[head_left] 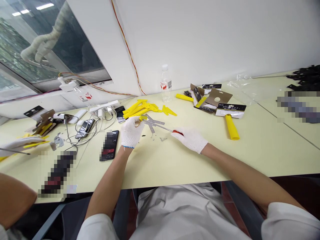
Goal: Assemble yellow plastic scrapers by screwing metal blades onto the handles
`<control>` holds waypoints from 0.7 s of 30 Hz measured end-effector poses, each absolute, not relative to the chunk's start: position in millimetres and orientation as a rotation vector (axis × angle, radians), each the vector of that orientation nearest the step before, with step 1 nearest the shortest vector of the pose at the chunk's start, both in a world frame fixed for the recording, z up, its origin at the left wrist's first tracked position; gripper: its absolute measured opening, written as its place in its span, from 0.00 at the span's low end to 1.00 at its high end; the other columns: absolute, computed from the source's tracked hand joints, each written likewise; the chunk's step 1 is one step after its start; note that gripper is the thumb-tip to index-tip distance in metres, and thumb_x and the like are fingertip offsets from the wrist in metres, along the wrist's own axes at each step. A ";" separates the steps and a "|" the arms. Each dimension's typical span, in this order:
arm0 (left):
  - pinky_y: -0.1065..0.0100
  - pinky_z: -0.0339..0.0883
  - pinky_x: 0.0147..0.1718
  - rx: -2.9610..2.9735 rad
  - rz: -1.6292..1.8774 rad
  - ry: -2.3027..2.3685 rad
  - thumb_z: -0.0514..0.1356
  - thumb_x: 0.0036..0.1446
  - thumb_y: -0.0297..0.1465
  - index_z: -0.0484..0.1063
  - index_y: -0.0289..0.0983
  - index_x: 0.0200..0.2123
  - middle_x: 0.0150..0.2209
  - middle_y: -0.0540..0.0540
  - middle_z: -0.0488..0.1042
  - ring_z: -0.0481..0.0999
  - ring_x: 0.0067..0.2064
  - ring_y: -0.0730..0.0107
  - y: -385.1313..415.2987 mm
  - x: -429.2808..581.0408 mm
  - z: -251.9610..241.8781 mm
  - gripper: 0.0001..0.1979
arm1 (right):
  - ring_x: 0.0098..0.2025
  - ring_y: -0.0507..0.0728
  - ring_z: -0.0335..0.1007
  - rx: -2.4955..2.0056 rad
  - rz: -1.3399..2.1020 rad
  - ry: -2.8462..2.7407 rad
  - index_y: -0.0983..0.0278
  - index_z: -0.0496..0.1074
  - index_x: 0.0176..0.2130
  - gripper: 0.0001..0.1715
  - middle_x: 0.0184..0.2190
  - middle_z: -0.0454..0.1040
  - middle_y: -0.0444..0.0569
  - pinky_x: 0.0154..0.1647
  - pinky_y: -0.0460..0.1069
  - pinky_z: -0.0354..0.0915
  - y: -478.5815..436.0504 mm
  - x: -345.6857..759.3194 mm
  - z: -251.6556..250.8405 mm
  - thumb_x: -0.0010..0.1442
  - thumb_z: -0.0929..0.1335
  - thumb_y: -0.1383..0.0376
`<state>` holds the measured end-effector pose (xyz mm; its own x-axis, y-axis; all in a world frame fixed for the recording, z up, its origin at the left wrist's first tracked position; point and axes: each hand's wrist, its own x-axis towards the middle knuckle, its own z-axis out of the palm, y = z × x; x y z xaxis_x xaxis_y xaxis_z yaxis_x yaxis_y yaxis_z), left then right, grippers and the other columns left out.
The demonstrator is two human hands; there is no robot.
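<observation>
My left hand point(131, 132), in a white knit glove, is shut on a flat grey metal bracket point(151, 124) with a small yellow piece at its end. My right hand point(190, 139), also gloved, holds a red-handled screwdriver point(177, 132). Its thin shaft reaches left across the bracket, and the point of contact is hard to make out. Small loose screws point(161, 139) lie on the pale yellow table point(160, 163) below the bracket. A heap of yellow plastic parts point(142, 108) lies just beyond my left hand.
A co-worker's gloved hand point(20, 143) holds a yellow part at the far left. Phones, white chargers and tangled cables point(92, 130) lie left of my hands. Card packaging point(212, 101), a yellow handle point(232, 126) and a plastic bottle point(165, 83) stand beyond them, before a white wall.
</observation>
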<state>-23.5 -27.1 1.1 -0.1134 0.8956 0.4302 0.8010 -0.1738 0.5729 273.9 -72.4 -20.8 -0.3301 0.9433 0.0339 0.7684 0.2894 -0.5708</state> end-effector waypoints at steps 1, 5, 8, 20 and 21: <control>0.59 0.81 0.50 2.008 1.169 1.924 0.66 0.63 0.33 0.83 0.41 0.44 0.46 0.44 0.87 0.88 0.46 0.58 -26.9 -23.4 0.5 0.08 | 0.37 0.62 0.77 -1.521 0.723 -2.195 0.60 0.80 0.42 0.24 0.35 0.82 0.51 0.40 0.52 0.61 -71.9 274.5 -19.6 0.79 0.62 0.50; 0.60 0.82 0.50 2.016 1.166 1.906 0.66 0.63 0.33 0.83 0.41 0.45 0.47 0.43 0.87 0.88 0.46 0.58 -26.5 -23.2 -0.6 0.09 | 0.33 0.59 0.76 -1.474 1.010 -2.143 0.60 0.80 0.39 0.29 0.28 0.79 0.47 0.42 0.52 0.64 -70.9 275.9 -14.2 0.80 0.59 0.49; 0.60 0.81 0.50 2.022 1.145 1.930 0.66 0.63 0.33 0.84 0.41 0.45 0.47 0.43 0.87 0.88 0.46 0.57 -26.6 -22.6 0.2 0.09 | 0.34 0.58 0.75 -1.512 1.023 -2.084 0.61 0.78 0.39 0.25 0.31 0.80 0.47 0.39 0.51 0.64 -70.4 276.0 -14.6 0.76 0.65 0.47; 0.59 0.81 0.52 1.964 1.200 1.924 0.67 0.64 0.33 0.83 0.39 0.46 0.46 0.43 0.87 0.87 0.46 0.59 -27.8 -21.9 1.0 0.09 | 0.42 0.65 0.80 -1.673 0.416 -2.228 0.61 0.81 0.44 0.24 0.43 0.85 0.57 0.38 0.53 0.60 -77.2 268.2 -23.4 0.80 0.63 0.49; 0.59 0.81 0.52 1.963 1.209 1.916 0.67 0.64 0.33 0.83 0.39 0.45 0.46 0.43 0.87 0.87 0.46 0.59 -28.5 -21.4 1.8 0.08 | 0.42 0.65 0.80 -1.645 0.452 -2.234 0.61 0.81 0.45 0.24 0.42 0.85 0.56 0.38 0.53 0.61 -77.4 268.4 -22.8 0.80 0.63 0.49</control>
